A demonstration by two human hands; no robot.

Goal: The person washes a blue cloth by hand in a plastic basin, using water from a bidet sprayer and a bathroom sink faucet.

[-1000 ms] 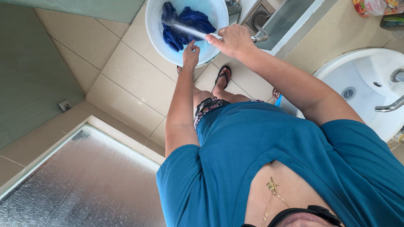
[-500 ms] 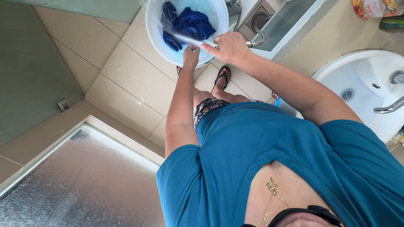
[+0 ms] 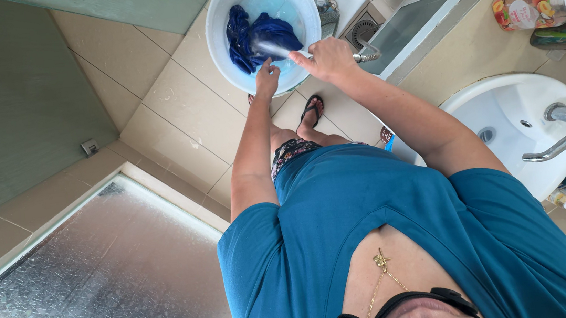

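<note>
Tiled bathroom floor (image 3: 175,114) carries a white bucket (image 3: 220,40) of blue cloth (image 3: 264,33). Right hand (image 3: 320,58) fingers grip a spraying hose nozzle (image 3: 363,56). Left hand (image 3: 266,81) fingers curl on the bucket's rim.

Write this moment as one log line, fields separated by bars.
left hand: on bucket rim | right hand: holds sprayer | blue cloth: in bucket

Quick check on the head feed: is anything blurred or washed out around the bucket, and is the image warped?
Head view: the water stream from the sprayer in the right hand smears into a pale streak; the left hand on the bucket rim stays sharp, and the blue cloth reads clearly. Daylight is soft, and the basin is bright but not blown out. Wide-lens stretch bends the edges.
</note>
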